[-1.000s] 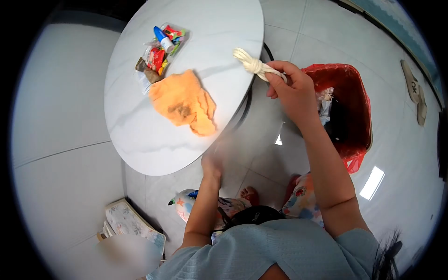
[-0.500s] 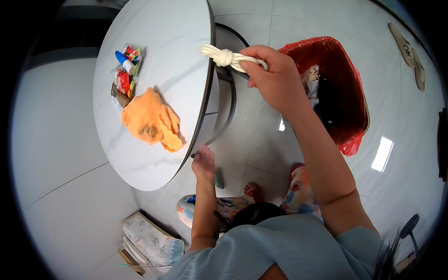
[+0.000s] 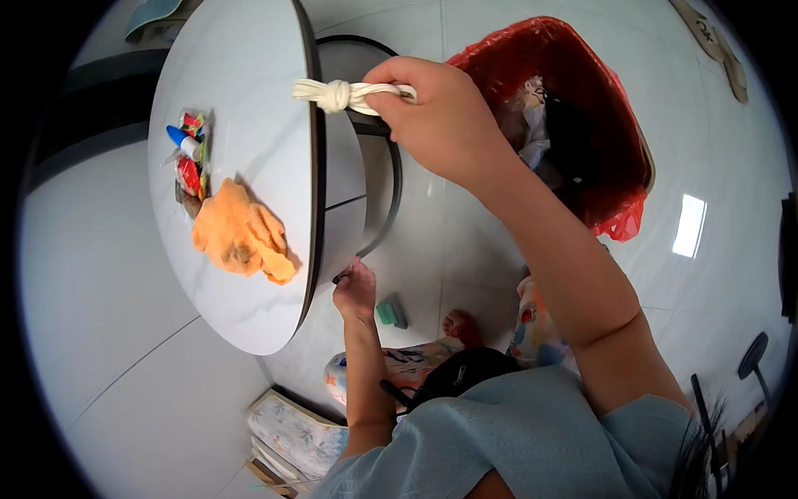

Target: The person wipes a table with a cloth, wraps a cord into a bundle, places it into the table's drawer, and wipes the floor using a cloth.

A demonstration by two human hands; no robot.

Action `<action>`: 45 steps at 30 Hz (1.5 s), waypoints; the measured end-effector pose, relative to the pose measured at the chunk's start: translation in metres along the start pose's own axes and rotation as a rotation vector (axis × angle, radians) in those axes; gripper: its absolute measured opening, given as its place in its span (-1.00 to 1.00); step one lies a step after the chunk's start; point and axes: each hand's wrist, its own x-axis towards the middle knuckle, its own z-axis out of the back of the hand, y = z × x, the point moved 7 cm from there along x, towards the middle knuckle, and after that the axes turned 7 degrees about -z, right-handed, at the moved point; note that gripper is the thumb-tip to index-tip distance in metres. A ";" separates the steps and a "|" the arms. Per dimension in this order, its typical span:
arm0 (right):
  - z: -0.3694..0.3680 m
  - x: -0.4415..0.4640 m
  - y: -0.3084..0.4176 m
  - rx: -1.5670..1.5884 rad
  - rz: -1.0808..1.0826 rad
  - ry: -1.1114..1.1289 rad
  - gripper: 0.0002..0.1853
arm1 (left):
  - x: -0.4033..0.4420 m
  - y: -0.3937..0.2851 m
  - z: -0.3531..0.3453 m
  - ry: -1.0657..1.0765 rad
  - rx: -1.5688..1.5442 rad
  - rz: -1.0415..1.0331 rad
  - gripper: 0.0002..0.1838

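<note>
Our right hand [image 3: 432, 116] grasps a bundle of knotted white cord [image 3: 338, 96], pinched between thumb and fingers, its loose end over the rim of the round table [image 3: 258, 91]. Our left hand [image 3: 357, 293] is low beside the table, fingers curled near a small dark piece [image 3: 340, 279]; we cannot tell whether it grips it. On the floor near our right arm stands a bin [image 3: 651, 173] lined with a red bag [image 3: 622, 219]. Inside we see crumpled whitish plastic [image 3: 536, 129] beside something dark. On the table, a blue-and-white bottle [image 3: 189, 147] and a red packet [image 3: 189, 175] lie among clear plastic, near an orange cloth [image 3: 237, 233].
</note>
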 end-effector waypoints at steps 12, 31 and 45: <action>0.001 -0.010 -0.003 -0.209 -0.066 0.059 -0.81 | -0.048 0.022 0.013 -0.178 0.177 -0.141 -0.94; -0.121 -0.097 -0.046 -0.604 -0.100 0.786 -0.83 | -0.134 0.096 0.048 -0.079 0.123 0.002 -0.83; -0.118 -0.094 -0.038 -0.569 -0.026 0.698 -0.70 | -0.136 0.091 0.034 -0.041 0.326 0.020 -0.87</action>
